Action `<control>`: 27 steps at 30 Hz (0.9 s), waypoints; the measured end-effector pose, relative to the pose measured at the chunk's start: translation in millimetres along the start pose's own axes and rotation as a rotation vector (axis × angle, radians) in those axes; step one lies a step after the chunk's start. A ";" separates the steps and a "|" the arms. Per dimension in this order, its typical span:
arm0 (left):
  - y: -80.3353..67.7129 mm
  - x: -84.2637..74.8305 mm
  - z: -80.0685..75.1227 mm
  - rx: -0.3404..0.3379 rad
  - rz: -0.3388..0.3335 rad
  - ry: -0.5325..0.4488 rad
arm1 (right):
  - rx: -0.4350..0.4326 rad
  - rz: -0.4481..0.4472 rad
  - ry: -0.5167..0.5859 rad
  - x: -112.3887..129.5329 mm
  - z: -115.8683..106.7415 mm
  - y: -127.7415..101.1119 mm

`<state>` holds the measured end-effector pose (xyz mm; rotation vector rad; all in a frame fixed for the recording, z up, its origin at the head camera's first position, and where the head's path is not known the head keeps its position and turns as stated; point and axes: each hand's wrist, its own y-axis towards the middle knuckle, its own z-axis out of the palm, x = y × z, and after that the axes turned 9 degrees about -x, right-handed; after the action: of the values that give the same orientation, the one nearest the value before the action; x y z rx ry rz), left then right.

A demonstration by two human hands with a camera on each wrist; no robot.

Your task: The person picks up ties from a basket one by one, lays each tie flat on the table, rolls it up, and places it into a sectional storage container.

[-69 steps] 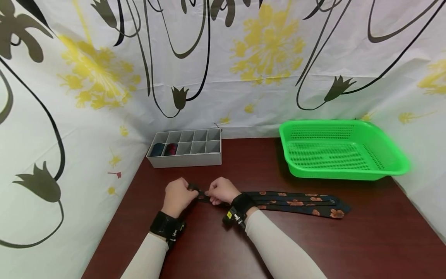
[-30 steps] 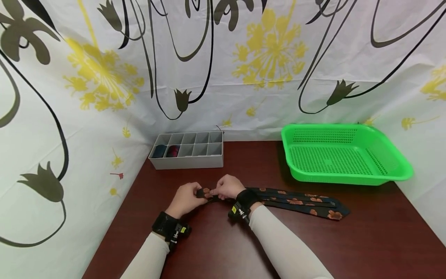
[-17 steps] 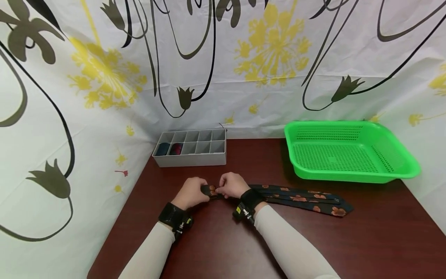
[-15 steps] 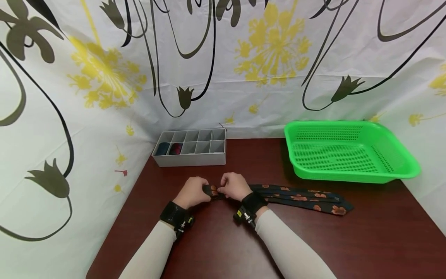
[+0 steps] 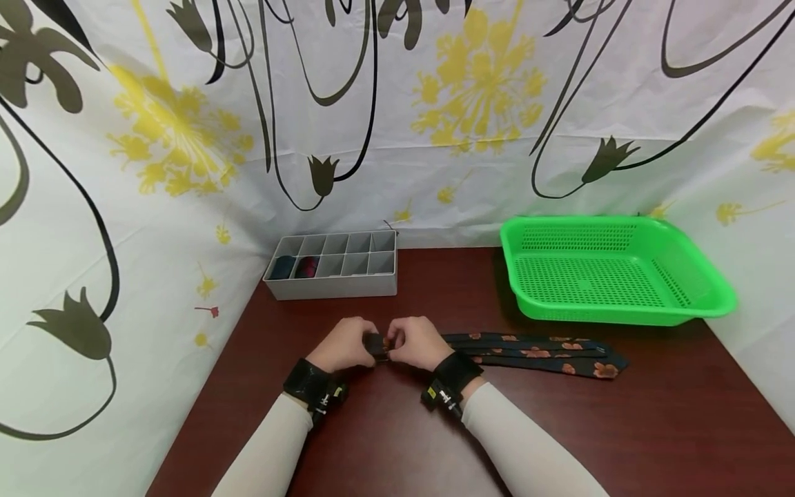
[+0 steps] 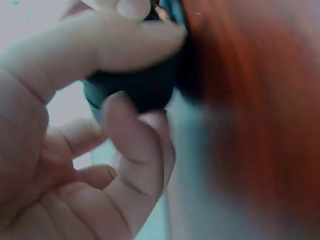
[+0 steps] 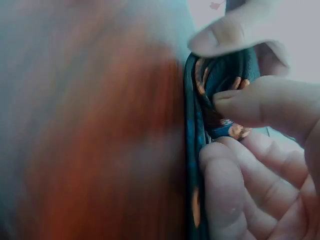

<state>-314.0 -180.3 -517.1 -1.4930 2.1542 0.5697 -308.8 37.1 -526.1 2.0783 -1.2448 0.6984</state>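
Note:
A dark necktie (image 5: 534, 351) with orange flowers lies folded lengthwise on the table, its pointed end to the right. Its left end is rolled into a loose coil, whose spiral edge (image 7: 220, 75) shows in the right wrist view. My left hand (image 5: 344, 345) grips the outside of that roll, thumb on one side and curled fingers on the other. From the right, my right hand (image 5: 419, 343) pinches the roll, with the thumb at its side edge and the fingers low beside the flat layers. Part of the tie is hidden behind the right hand.
A grey compartment box (image 5: 335, 286) stands at the back left, with a dark blue roll (image 5: 283, 267) and a red patterned roll (image 5: 307, 267) in two front compartments. A green plastic basket (image 5: 596, 312) sits at the back right. A patterned cloth hangs behind the table (image 5: 397, 442).
The left end of the tie has become a thicker roll between my hands. My left hand has shifted rightward along the tie, and my right hand has moved slightly right with it.

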 end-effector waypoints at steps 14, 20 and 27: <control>19.6 -19.9 12.4 0.001 0.165 0.050 | -0.024 -0.057 -0.050 -17.1 -22.4 -1.4; 23.5 -22.7 17.9 0.008 0.187 0.015 | 0.015 -0.039 -0.051 -23.9 -31.3 -6.8; 28.4 -35.5 25.7 0.043 0.204 0.113 | -0.009 -0.032 -0.073 -26.2 -41.2 -14.9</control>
<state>-326.4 -129.6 -515.2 -1.3204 2.4089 0.5147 -311.6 87.7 -520.1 2.1289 -1.2489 0.6068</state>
